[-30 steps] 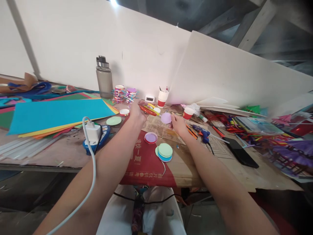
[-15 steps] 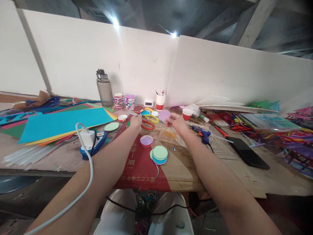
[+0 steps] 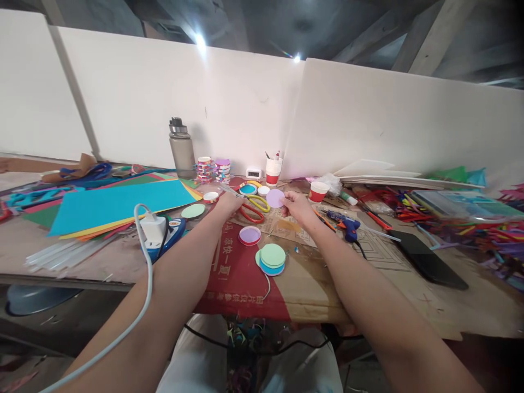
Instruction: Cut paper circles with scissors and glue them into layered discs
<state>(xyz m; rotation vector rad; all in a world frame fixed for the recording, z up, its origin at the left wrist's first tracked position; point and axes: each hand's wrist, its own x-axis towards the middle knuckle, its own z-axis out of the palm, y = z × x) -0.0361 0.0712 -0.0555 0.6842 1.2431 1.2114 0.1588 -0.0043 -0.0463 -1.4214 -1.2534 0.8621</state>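
My left hand (image 3: 230,204) is closed around the middle of a pair of scissors (image 3: 250,214) with one red and one yellow handle. Their blades point away to the left. Between the fingertips of my right hand (image 3: 298,206) is a purple paper disc (image 3: 274,198), held just right of the yellow handle. Nearer to me stands a shallow red-rimmed cup piece (image 3: 249,236) with a purple disc inside. In front of it lies a small pile of green and blue paper discs (image 3: 273,255). Another green disc (image 3: 193,211) lies left of my left hand.
Coloured paper sheets (image 3: 110,204) and a power strip (image 3: 174,232) with a white cable flank my left arm. A bottle (image 3: 182,155), decorated stacks (image 3: 204,170) and paper cups (image 3: 273,172) stand at the back. Right are a glue gun (image 3: 347,226) and a black phone (image 3: 426,259).
The view has turned slightly left, so things appear shifted right. My right hand has brought the purple disc a little left and nearer. My left hand stays at the scissors.
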